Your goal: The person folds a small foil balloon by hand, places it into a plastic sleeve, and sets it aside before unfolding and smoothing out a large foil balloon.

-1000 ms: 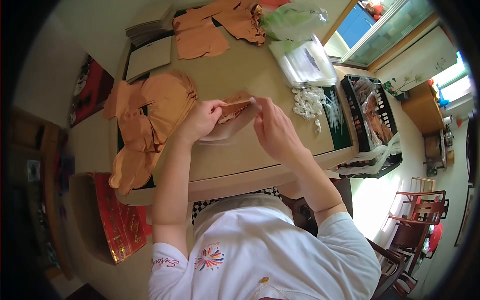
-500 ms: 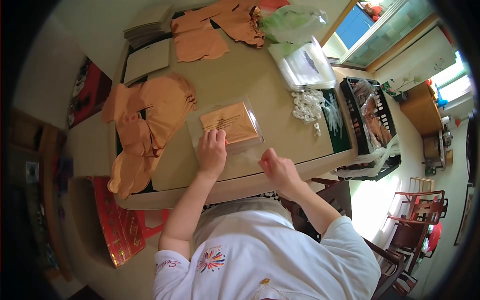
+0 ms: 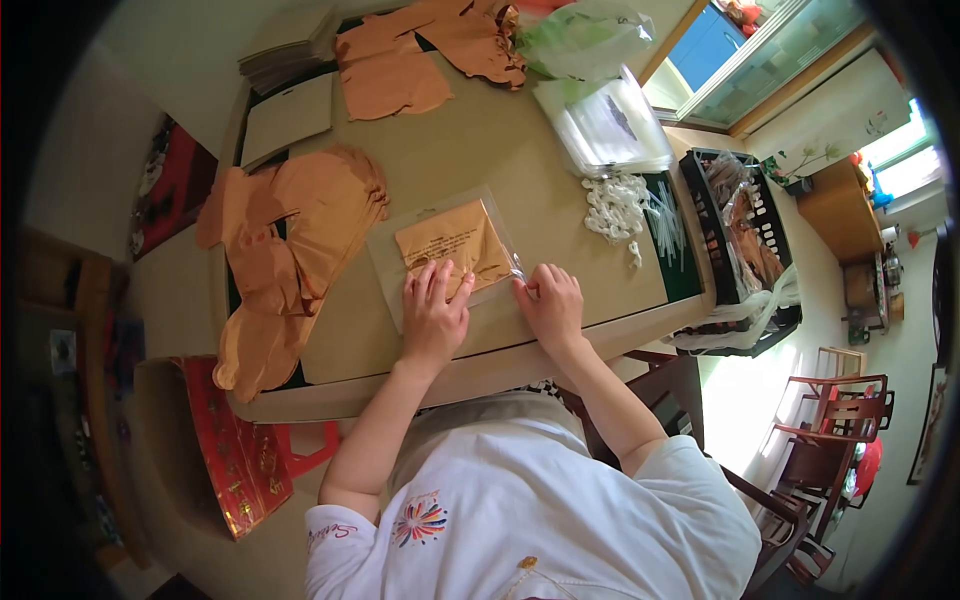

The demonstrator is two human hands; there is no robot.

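Note:
A clear plastic bag (image 3: 385, 262) lies flat on the table in front of me, with a folded copper-coloured foil sheet (image 3: 440, 235) inside and small dark print showing. My left hand (image 3: 436, 315) rests on the lower part of the bag, fingers stretched out over the foil. At the bag's right edge my right hand (image 3: 552, 305) has its thumb and fingers closed together on the plastic. The exact grip is partly hidden by the fingers.
Flat copper foil pieces (image 3: 275, 260) are piled at left, more (image 3: 395, 80) at the back beside grey-brown cards (image 3: 290, 118). Clear bags (image 3: 610, 125), white cord or clips (image 3: 615, 210) and thin clear sticks (image 3: 665, 222) lie right. A black crate (image 3: 712, 230) stands beyond the right edge.
My right hand has moved up to the bag's right edge and closed on the plastic there. The left hand has shifted slightly right, its fingers now flatter on the bag.

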